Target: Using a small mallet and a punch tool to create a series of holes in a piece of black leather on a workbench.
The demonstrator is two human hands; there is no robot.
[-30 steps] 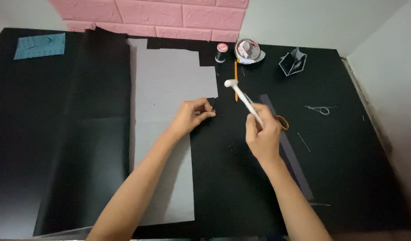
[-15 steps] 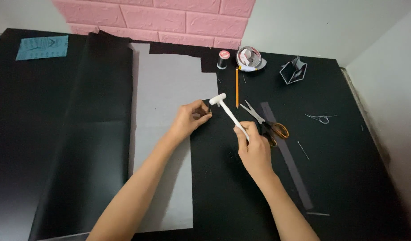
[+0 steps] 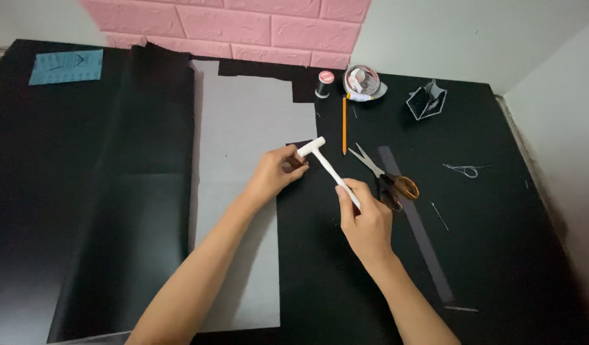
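Far left corner: a small blue paper card point(image 3: 67, 66) lying flat on the black table point(image 3: 524, 268). Next to it a large black sheet point(image 3: 131, 191), draped over the left part of a grey sheet point(image 3: 243, 128).

Left hand point(image 3: 275, 174): fingers curled in, nearly closed, tips pinching at the edge of a small black piece point(image 3: 301, 145) where the grey sheet meets the black surface. Fingertips touch the head of the white hammer point(image 3: 326, 167), or sit just beside it; can't tell which. Forearm runs in from the near edge, angled up and to the right across the grey sheet.

The hammer is held over the middle of the table, head pointing far-left, handle slanting down toward near-right.

Right hand point(image 3: 366, 223): closed around the lower end of the handle, thumb along the shaft. Wrist bent slightly left, forearm coming in from the near-right.

Just right of that hand: scissors point(image 3: 385, 179) with orange handles, blades open, lying partly on a long grey strip point(image 3: 416, 223). An orange pencil point(image 3: 344, 126) lies beyond the hammer head.

Far edge: dark thread spool point(image 3: 324, 83), then a round dish point(image 3: 364, 80) with small white bits inside, contents unclear. Right of that a wire-framed black holder point(image 3: 426, 100). Small thread snips point(image 3: 464, 169) lie further right.
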